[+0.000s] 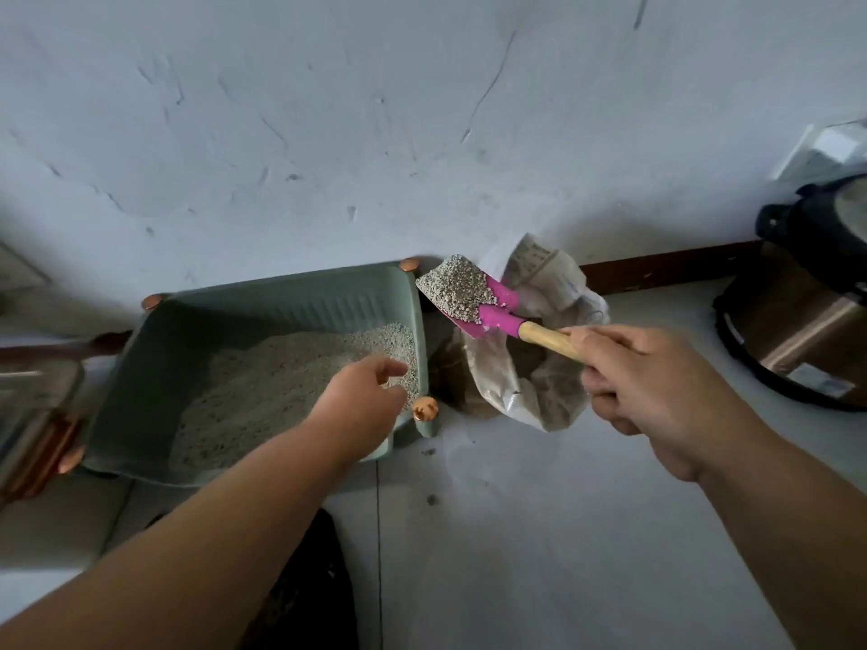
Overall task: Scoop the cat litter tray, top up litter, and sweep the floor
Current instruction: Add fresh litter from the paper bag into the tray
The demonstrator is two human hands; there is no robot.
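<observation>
A green litter tray (286, 297) with copper corner knobs stands on the floor against the wall, with grey litter (281, 382) heaped toward its right side. My left hand (361, 401) rests on the tray's right rim, fingers curled over the litter. My right hand (657, 391) grips the wooden handle of a pink scoop (497, 304). The scoop is heaped with grey litter and hangs just right of the tray's far right corner, above an open plastic litter bag (530, 377).
A steel and black cooker pot (807, 312) stands at the right by the wall. A clear container (33, 415) sits at the left edge. A dark object (309, 584) lies on the floor near me. Loose specks of litter (429, 452) dot the pale floor.
</observation>
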